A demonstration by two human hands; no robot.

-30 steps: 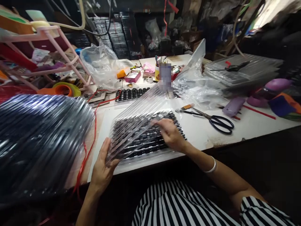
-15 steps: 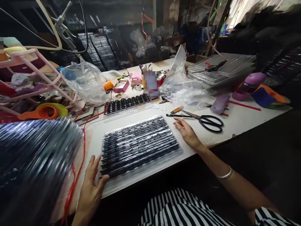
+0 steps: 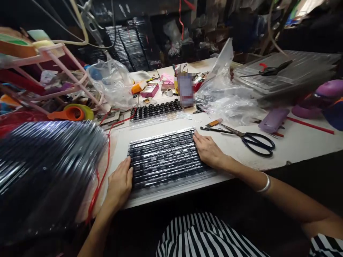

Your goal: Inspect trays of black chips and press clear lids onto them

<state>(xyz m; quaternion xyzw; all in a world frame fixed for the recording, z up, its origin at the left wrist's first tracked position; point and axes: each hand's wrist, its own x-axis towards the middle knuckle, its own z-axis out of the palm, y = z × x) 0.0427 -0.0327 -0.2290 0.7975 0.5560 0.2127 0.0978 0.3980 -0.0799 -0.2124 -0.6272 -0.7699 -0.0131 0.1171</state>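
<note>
A stack of clear ribbed plastic trays filled with rows of small black pieces lies flat at the table's front edge. My left hand grips its left side, fingers along the edge and thumb close by. On the far right corner and right side, my right hand is closed with its fingertips against the edge. The pieces under the shiny plastic are too small to name. Right of my right hand lie black-handled scissors, a slim black pen-like stick and an orange-yellow cutter.
A tall pile of similar trays stands at left with red string. Behind are a tray of black pieces, crumpled plastic bags and a pink rack. A purple case and stacked clear trays lie at right.
My right hand has moved left onto the tray stack's right edge. My left hand has closed in on its left side. The view has turned a little to the left.
</note>
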